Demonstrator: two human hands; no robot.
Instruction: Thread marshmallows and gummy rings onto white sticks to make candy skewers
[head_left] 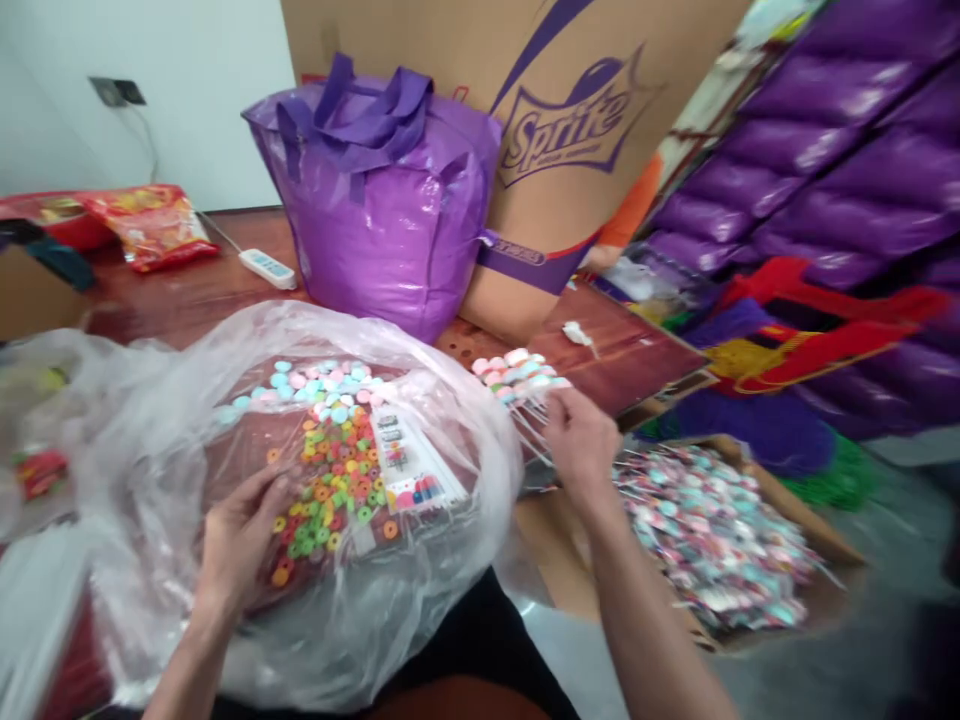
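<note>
A large clear plastic bag (187, 420) lies open in front of me, with pastel lollipops (330, 385) at its back, small coloured ring candies (330, 480) in the middle and a printed card (409, 465) beside them. My left hand (240, 535) is inside the bag, fingers curled on the ring candies. My right hand (577, 440) is closed on the thin sticks of a bunch of pastel lollipops (517, 370), held just right of the bag above the table.
A purple shopping bag (382, 200) and a Sprite cardboard box (540, 110) stand behind on the wooden table (187, 290). A cardboard box of wrapped lollipops (705, 530) sits low right. Red snack packets (150, 225), a white power strip (268, 268), purple packages right.
</note>
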